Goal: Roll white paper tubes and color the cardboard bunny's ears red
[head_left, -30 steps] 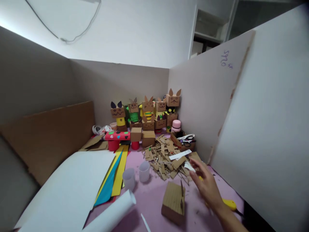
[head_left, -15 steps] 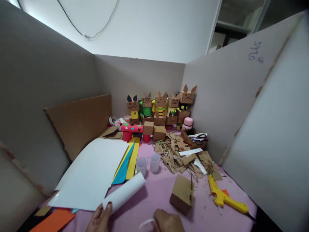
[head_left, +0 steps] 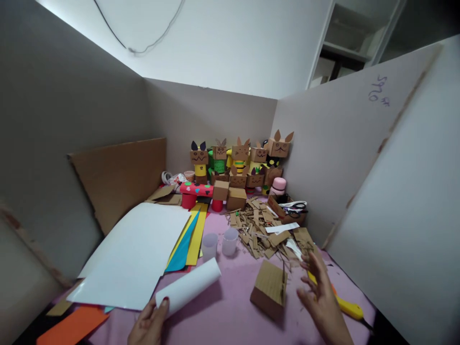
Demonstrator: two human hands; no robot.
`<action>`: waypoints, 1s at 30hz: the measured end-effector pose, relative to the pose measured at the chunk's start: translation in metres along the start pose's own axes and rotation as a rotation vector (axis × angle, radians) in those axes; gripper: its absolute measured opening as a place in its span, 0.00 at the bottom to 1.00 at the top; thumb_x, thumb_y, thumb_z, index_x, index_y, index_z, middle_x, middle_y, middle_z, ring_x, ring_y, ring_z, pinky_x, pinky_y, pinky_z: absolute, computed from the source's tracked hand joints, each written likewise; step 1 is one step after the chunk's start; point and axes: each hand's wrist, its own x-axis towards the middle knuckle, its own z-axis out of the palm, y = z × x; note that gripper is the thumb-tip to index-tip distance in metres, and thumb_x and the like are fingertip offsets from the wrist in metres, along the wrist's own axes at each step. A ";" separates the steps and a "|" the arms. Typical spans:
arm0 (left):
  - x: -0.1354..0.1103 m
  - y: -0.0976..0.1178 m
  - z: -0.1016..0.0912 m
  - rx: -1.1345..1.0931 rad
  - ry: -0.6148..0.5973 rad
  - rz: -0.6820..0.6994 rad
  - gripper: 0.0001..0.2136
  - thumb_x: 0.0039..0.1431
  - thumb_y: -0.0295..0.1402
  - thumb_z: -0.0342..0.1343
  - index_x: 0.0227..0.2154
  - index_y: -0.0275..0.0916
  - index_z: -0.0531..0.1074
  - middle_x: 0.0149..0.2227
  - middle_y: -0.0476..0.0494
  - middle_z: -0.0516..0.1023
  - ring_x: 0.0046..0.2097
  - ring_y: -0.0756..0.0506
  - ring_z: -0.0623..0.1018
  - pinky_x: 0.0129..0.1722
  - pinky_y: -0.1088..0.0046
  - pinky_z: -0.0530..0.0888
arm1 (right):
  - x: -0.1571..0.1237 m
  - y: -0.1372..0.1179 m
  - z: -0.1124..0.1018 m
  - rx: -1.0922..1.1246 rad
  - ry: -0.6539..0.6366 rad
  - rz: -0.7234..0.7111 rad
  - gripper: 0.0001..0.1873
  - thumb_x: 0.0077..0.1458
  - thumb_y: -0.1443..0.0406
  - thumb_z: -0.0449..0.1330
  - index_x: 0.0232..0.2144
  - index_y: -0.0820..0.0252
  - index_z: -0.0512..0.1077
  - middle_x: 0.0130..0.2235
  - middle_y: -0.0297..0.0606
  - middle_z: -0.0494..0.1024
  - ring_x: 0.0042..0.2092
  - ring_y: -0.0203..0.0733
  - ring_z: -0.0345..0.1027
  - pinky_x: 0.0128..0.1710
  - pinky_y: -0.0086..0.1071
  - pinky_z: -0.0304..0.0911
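Note:
In my left hand [head_left: 151, 321] is a white paper tube [head_left: 189, 285], gripped at its near end and slanting up to the right over the pink tabletop. My right hand [head_left: 319, 294] is raised at the right with fingers spread and nothing in them. It is over the yellow glue gun [head_left: 347, 308], hiding most of the tool's front. A small cardboard box [head_left: 269, 287] sits between my two hands, nearer to the right one. Two translucent plastic cups [head_left: 210, 244] [head_left: 230, 241] stand just beyond the tube.
Large white sheets [head_left: 132, 254] cover the left side, beside yellow strips [head_left: 197, 239] and orange paper [head_left: 74, 326]. Cardboard scraps [head_left: 257, 225] are heaped right of centre. Cardboard animal figures [head_left: 240, 152] line the back. A box of scissors [head_left: 287, 211] is near the right partition [head_left: 345, 143].
My right hand has moved from the bottom centre to the right, opening above the glue gun; the white strip near it is out of view. My left hand keeps the tube, almost still.

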 end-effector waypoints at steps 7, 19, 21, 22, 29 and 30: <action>-0.020 -0.008 0.014 0.073 -0.407 0.047 0.21 0.38 0.42 0.68 0.34 0.35 0.74 0.30 0.46 0.81 0.36 0.40 0.78 0.33 0.73 0.71 | -0.043 0.025 0.036 0.159 -0.194 0.170 0.62 0.46 0.45 0.62 0.66 0.54 0.26 0.66 0.57 0.50 0.65 0.62 0.49 0.60 0.56 0.50; -0.036 0.003 0.020 0.172 -0.664 -0.004 0.13 0.41 0.36 0.66 0.29 0.34 0.77 0.27 0.42 0.81 0.31 0.41 0.78 0.33 0.72 0.71 | -0.036 0.046 0.017 0.376 -0.412 0.102 0.42 0.37 0.68 0.63 0.58 0.56 0.61 0.60 0.50 0.67 0.59 0.54 0.63 0.54 0.45 0.63; -0.036 -0.003 0.019 0.182 -0.694 -0.017 0.15 0.40 0.35 0.66 0.33 0.33 0.77 0.29 0.40 0.82 0.34 0.40 0.78 0.35 0.71 0.72 | -0.036 0.042 0.017 0.337 -0.430 0.103 0.43 0.37 0.69 0.62 0.60 0.57 0.59 0.61 0.51 0.66 0.59 0.53 0.64 0.53 0.44 0.64; -0.036 -0.005 0.018 0.186 -0.696 -0.031 0.16 0.40 0.35 0.66 0.34 0.33 0.77 0.29 0.40 0.82 0.34 0.39 0.79 0.35 0.70 0.72 | -0.036 0.040 0.017 0.319 -0.450 0.112 0.44 0.37 0.69 0.61 0.61 0.57 0.58 0.61 0.51 0.66 0.59 0.52 0.65 0.53 0.43 0.64; -0.031 -0.021 0.011 0.145 -0.629 -0.060 0.18 0.41 0.36 0.67 0.36 0.33 0.76 0.31 0.39 0.83 0.35 0.40 0.79 0.36 0.70 0.72 | -0.038 0.043 0.019 0.218 -0.459 0.062 0.48 0.45 0.59 0.62 0.66 0.53 0.47 0.65 0.46 0.59 0.63 0.53 0.57 0.58 0.48 0.57; -0.031 -0.022 0.009 0.134 -0.613 -0.072 0.18 0.41 0.36 0.68 0.36 0.33 0.76 0.31 0.39 0.83 0.34 0.41 0.79 0.34 0.71 0.72 | -0.041 0.045 0.016 0.219 -0.416 0.039 0.49 0.46 0.56 0.63 0.66 0.51 0.47 0.66 0.45 0.58 0.64 0.54 0.55 0.59 0.49 0.55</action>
